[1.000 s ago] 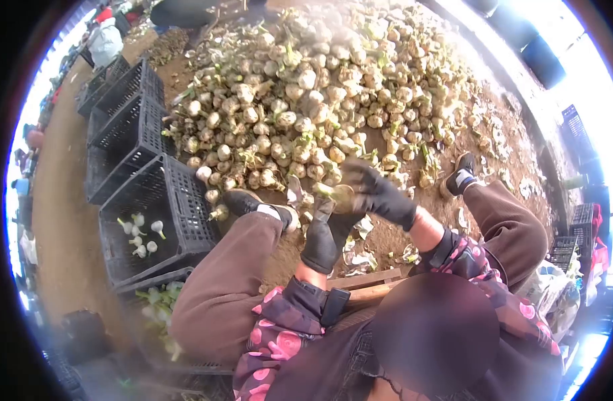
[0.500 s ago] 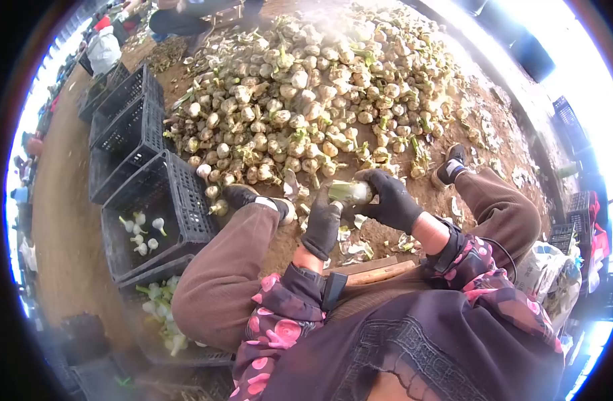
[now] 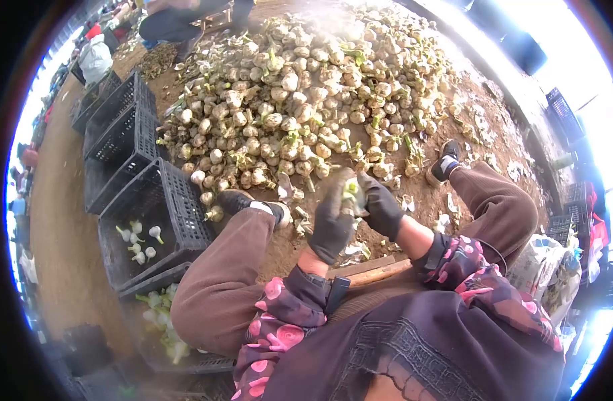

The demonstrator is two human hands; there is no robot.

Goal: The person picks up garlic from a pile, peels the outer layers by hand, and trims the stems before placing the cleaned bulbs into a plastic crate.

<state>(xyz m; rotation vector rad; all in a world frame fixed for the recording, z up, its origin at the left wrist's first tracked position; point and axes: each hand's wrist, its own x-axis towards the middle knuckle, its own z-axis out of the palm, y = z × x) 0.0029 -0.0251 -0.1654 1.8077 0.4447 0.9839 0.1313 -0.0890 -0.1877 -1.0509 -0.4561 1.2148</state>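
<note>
Between my two dark-gloved hands is a pale garlic bulb [image 3: 354, 194] with a greenish cut stem end facing up. My left hand [image 3: 332, 226] closes on its left side, and my right hand [image 3: 385, 208] grips it from the right. The fingers hide much of the bulb. Beyond my hands, a big heap of untrimmed garlic [image 3: 280, 113] with dry skins and stalks covers the ground. Loose peeled skins lie on the soil under my hands.
To my left, a black crate [image 3: 176, 207] holds several clean white bulbs, and a nearer crate holds greenish-white garlic [image 3: 161, 314]. More black crates [image 3: 123, 127] line up behind. A white sack [image 3: 96, 59] and another person's legs [image 3: 166, 25] are at the far left.
My hands have drawn closer together round the garlic bulb, and its stem end has turned from pointing left to facing up. My left hand has shifted slightly right.
</note>
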